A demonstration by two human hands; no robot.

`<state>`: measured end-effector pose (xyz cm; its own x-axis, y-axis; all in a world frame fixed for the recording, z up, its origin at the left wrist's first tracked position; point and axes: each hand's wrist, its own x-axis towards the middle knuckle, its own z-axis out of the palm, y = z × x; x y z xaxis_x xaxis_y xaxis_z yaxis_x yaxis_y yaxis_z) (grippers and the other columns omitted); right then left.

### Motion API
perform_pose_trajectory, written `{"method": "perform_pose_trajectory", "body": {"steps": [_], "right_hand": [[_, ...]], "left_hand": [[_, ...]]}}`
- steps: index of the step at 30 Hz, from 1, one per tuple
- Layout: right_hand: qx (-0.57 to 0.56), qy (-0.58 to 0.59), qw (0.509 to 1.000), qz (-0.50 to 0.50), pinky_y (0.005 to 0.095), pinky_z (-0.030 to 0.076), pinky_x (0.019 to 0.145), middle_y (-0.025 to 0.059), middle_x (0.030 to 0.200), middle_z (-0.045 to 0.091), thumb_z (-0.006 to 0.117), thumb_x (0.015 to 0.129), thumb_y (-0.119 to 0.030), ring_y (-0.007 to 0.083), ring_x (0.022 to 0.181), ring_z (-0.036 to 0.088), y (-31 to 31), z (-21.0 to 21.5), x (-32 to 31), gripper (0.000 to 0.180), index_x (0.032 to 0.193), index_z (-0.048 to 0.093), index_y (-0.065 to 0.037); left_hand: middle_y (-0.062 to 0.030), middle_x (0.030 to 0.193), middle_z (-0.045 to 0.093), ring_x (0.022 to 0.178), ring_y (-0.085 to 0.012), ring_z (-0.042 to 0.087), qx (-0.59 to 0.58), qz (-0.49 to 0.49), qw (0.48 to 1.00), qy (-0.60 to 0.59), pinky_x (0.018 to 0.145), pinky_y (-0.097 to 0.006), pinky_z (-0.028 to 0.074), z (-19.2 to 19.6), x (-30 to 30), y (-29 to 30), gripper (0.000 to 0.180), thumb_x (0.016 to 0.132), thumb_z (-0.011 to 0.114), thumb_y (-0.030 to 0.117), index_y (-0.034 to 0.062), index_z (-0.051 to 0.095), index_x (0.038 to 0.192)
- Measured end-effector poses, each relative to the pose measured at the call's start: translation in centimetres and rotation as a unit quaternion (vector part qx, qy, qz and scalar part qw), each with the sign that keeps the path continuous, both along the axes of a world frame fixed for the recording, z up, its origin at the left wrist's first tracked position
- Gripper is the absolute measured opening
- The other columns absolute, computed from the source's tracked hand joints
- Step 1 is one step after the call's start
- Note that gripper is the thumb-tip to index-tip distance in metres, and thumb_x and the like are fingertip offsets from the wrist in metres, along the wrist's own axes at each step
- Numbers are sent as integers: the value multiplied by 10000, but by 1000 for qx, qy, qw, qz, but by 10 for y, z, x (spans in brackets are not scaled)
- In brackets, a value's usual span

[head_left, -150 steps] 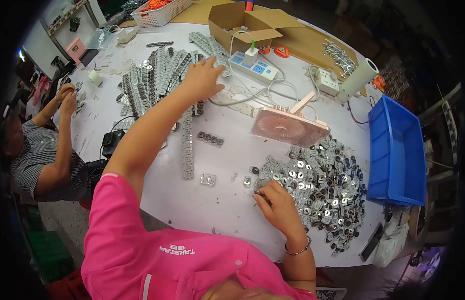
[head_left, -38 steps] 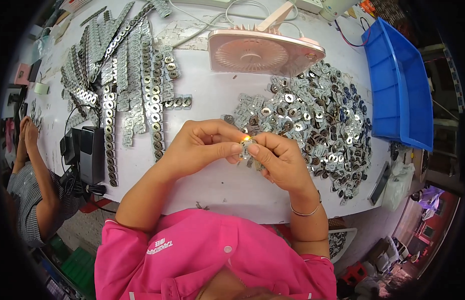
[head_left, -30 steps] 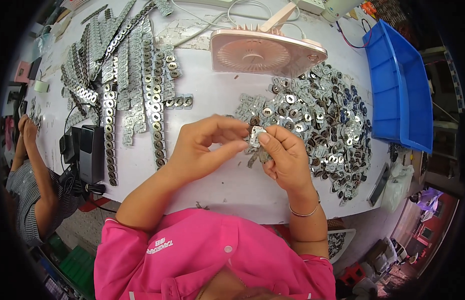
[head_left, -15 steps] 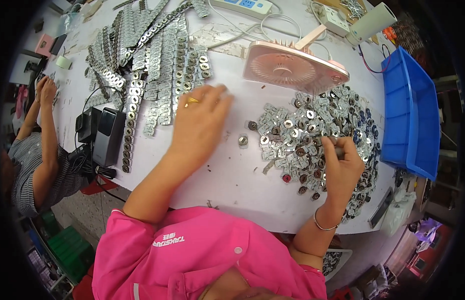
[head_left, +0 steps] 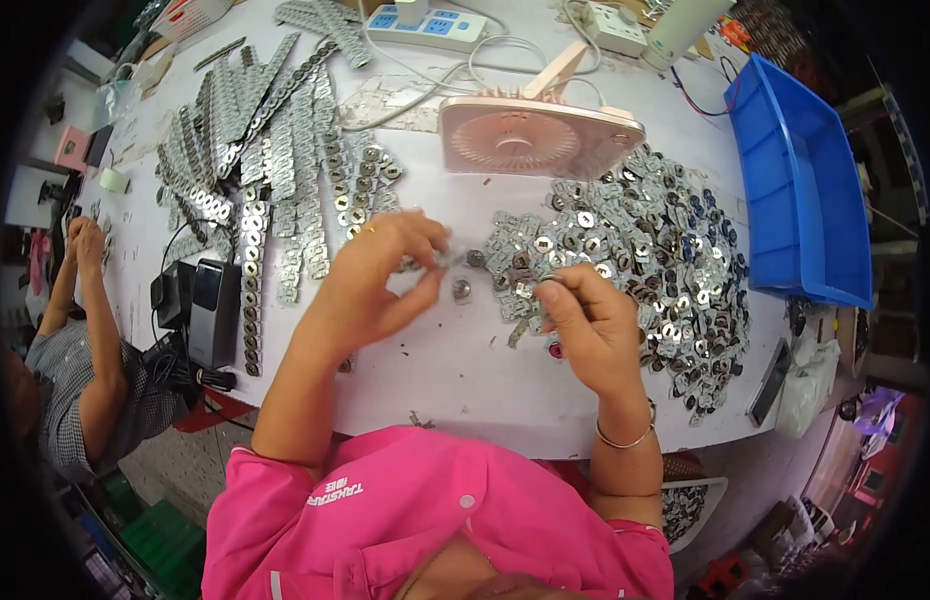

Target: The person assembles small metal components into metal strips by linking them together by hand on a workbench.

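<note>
Holds apparently a small dark part [head_left: 553,279] between thumb and forefinger of the right hand [head_left: 597,325], other fingers curled in, at the near left edge of a broad pile of metal pieces [head_left: 665,285] on a pale tabletop [head_left: 455,385]. Raises the left hand [head_left: 375,275] well apart from the right, thumb and fingertips parted, with a blurred grey bit [head_left: 410,264] showing in the gap; cannot tell whether gripped or merely lying beyond.

Has between the hands a dark round piece [head_left: 475,258], just beside the pile's left edge, and a second loose piece [head_left: 462,291] a little nearer the body. Has past the left hand many long metal strips [head_left: 253,280], several crossing over others. Has behind the pile a pink fan [head_left: 515,140], grille toward the body, and farther off a white power strip [head_left: 428,27] with blue sockets.

Has a blue bin [head_left: 795,190] to the right of the pile, with a dark flat slab [head_left: 770,383] and a pale plastic bag [head_left: 811,372] nearer. Has a dark box-shaped block [head_left: 214,313] on the left, and farther left a co-worker's hands [head_left: 85,240], close together. Wears a pink shirt [head_left: 425,510] and a bracelet [head_left: 623,446] on the right wrist.
</note>
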<state>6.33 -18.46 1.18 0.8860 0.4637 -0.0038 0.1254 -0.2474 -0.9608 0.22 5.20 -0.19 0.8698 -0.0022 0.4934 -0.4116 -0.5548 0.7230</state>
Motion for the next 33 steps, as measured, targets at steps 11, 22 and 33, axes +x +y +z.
{"method": "perform_pose_trajectory", "body": {"steps": [11, 22, 33], "right_hand": [[47, 185, 979, 73, 215, 463, 562, 14, 682, 585, 555, 971, -206, 72, 626, 589, 7, 4, 1, 229, 942, 623, 10], [-48, 83, 988, 122, 212, 447, 484, 37, 634, 639, 660, 896, -184, 56, 539, 570, 3, 7, 5, 201, 902, 713, 10], [17, 196, 972, 128, 187, 431, 421, 49, 649, 641, 625, 914, -161, 46, 494, 554, 12, -7, -2, 184, 894, 686, 11]], "left_hand": [[-95, 1077, 580, 958, -189, 606, -210, -155, 941, 215, 832, -285, 478, -6, -3, -23, 201, 771, 706, -33, 46, 612, 930], [-52, 928, 668, 799, -84, 625, -348, -62, 852, 386, 688, -213, 503, 3, -7, -13, 257, 801, 735, 16, -14, 638, 1037], [-59, 863, 674, 710, -88, 622, -386, -63, 827, 403, 610, -215, 505, -1, -10, -15, 215, 795, 740, 24, -13, 643, 984]]}}
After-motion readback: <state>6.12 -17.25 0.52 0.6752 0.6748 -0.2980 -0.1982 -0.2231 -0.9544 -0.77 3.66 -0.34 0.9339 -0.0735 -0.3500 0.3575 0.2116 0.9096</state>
